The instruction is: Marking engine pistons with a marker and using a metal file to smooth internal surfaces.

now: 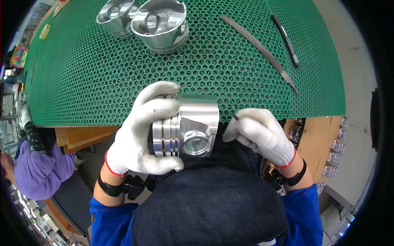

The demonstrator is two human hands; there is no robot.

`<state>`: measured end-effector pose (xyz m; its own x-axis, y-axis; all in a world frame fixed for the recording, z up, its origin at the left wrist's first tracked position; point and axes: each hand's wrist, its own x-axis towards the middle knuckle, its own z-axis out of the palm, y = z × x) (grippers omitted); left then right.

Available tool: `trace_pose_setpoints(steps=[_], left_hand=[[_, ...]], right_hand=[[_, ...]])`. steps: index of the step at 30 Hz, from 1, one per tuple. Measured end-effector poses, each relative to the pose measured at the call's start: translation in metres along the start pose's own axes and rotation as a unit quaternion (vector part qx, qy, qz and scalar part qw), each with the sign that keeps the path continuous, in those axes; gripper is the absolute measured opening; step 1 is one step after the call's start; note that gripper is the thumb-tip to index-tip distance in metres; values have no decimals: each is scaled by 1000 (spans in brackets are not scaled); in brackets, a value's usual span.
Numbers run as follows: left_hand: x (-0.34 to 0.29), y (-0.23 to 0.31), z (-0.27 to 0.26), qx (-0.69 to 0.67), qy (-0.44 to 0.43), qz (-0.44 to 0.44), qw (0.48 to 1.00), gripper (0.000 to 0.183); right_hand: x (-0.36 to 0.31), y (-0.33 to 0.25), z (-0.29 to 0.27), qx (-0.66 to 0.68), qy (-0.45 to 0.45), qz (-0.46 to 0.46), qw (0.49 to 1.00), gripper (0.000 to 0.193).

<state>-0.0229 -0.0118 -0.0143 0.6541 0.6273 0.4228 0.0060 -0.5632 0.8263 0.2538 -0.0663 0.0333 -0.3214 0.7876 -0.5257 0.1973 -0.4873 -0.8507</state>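
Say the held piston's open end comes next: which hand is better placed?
Probably the right hand: it is close beside that end, and a thin dark tip pokes from its curled grip. The left hand holds the piston around its grooved end, so it seems better suited to support.

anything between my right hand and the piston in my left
Nothing visible: just a small gap separates the right hand, a dark tip poking from it, from the piston in the left hand.
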Motion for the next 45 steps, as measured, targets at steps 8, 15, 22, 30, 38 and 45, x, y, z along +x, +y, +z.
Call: trace_pose_setpoints(steps=[8, 15, 22, 30, 38, 45], left_hand=[[4, -5, 3, -2, 19, -23, 1000, 101], [29, 8, 1, -142, 113, -251, 951, 80], [29, 34, 18, -469, 270, -240, 806, 111], [20, -5, 18, -84, 21, -19, 996, 95], [26, -12, 21, -32, 21, -4, 999, 98], [40, -5, 24, -65, 42, -133, 988, 97]], right_hand=[[11, 6, 8, -300, 62, -279, 910, 27], [-4, 7, 9, -516, 30, -223, 826, 30], [-19, 26, -14, -9, -4, -87, 996, 30], [-2, 7, -8, 141, 14, 25, 990, 40], [-2, 21, 0, -223, 91, -247, 939, 27], [-4, 23, 10, -530, -23, -161, 832, 35]])
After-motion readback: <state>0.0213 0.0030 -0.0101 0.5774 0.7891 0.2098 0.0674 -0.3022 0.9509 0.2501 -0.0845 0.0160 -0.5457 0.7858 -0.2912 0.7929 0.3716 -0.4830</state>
